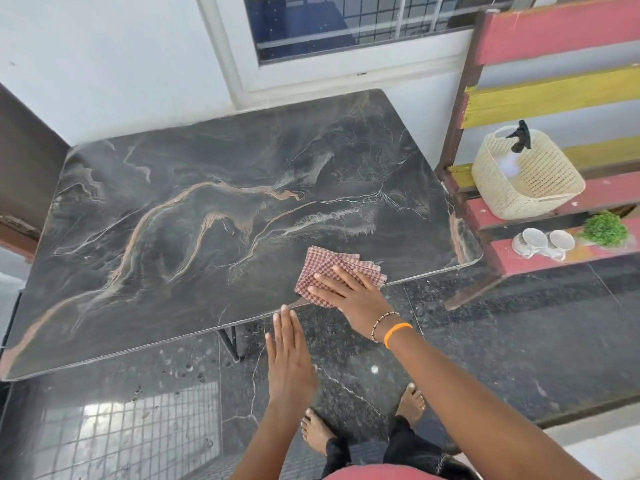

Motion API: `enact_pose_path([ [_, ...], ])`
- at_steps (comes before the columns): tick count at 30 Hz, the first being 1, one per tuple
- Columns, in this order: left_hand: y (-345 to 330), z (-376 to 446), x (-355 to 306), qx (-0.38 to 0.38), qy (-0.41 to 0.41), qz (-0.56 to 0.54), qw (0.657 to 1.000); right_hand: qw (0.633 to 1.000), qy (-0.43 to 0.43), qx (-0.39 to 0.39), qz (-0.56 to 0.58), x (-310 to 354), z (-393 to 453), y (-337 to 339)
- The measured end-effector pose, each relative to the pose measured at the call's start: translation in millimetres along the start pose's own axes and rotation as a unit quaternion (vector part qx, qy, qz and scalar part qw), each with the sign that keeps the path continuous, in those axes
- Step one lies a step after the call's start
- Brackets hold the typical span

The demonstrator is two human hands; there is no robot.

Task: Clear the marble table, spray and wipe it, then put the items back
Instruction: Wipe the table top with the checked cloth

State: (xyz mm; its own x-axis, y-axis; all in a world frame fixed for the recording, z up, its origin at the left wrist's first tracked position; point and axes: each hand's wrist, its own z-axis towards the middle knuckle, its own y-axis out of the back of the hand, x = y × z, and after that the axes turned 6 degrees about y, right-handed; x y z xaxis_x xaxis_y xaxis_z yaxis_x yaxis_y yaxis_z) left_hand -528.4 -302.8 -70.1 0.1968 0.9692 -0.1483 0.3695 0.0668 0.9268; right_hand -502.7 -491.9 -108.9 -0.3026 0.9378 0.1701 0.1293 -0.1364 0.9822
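Wiping is the step in hand: the right hand (346,289) presses flat, fingers straight, on the checked cloth (332,268) at the marble table (173,209) near edge. Left hand (289,355) hovers open beside it. Next, likely sweeping across the unwiped far side.

The right hand (346,292) lies flat, palm down, fingers straight and spread, arm stretched forward, with two bands on its wrist. The left hand (289,358) is held open, fingers straight and together, pointing forward.
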Motion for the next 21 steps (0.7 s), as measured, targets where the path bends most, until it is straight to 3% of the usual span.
enact_pose_path([
  [11, -11, 11, -89, 0.057, -0.023, 0.005, 0.998, 0.981, -0.19, -0.009, -0.025, -126, -102, 14],
  [16, -18, 13, -126, 0.057, -0.006, 0.018, 0.998, 0.978, -0.206, -0.011, -0.026, -165, -128, 22],
  [21, -23, 10, -175, 0.062, -0.039, 0.008, 0.997, 0.979, -0.203, -0.031, -0.003, -193, -148, 22],
])
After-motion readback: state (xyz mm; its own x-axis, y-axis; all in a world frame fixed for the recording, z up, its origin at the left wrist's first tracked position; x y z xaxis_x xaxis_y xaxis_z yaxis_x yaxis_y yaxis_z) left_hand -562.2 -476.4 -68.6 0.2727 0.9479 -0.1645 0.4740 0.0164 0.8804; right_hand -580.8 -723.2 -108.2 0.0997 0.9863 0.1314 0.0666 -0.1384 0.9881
